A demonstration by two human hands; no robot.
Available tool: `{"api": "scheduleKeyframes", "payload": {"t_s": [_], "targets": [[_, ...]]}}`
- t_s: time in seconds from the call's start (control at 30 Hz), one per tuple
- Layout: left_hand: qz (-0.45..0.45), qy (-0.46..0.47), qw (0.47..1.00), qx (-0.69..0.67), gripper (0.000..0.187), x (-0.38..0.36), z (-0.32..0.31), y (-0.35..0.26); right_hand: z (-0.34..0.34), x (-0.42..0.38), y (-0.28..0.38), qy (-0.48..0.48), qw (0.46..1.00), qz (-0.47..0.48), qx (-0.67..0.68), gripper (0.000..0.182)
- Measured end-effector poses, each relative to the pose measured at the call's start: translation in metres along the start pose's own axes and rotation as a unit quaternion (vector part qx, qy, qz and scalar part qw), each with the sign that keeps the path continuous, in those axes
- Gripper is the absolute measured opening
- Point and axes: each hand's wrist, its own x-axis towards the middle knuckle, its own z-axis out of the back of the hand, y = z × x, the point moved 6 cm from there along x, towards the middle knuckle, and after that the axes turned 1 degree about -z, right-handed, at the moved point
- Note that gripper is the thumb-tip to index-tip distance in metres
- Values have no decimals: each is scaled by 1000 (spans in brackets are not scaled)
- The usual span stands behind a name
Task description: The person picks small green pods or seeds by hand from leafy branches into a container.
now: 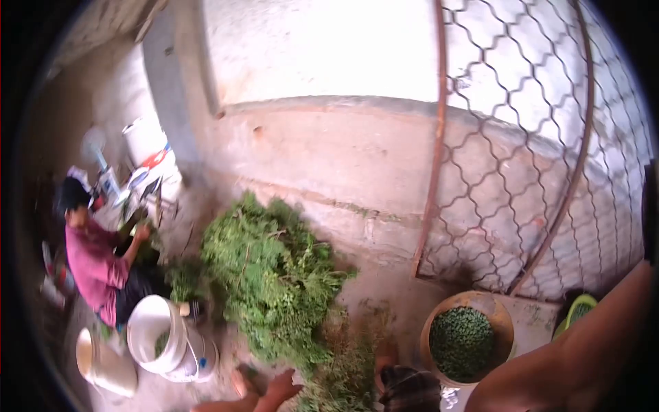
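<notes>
The left hand (278, 388), low at six o'clock, rests on the floor against the pile of green leafy stems (274, 281) — fingers loosely spread, pinching nothing. The right forearm crosses at four o'clock; its grip is out of frame. A bowl of green leaves (504, 323) sits at five o'clock — no readable writing anywhere

Your left hand (274, 389) reaches in at the bottom edge, fingers spread, touching the near side of the big heap of green plants (271, 275) piled against the wall (357, 165). Your right arm crosses the lower right corner, just beside a brown bowl (504, 323) full of small green pods. To the left, another person in a pink shirt (93, 264) crouches near white buckets (154, 336).
</notes>
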Motion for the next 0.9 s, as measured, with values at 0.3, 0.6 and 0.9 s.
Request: {"api": "scheduleKeyframes", "payload": {"t_s": [0.3, 0.6, 0.9], "targets": [[1, 17, 995, -102, 60, -9, -20, -7, -38, -112, 2, 60, 971, -226, 46, 31], [27, 88, 994, -65, 32, 7, -60, -20, -65, -206, 34, 65, 900, -428, 45, 28], [16, -134, 983, -121, 22, 98, -119, -17, -129, -331, 22, 517, 723, -449, -87, 37]]}}
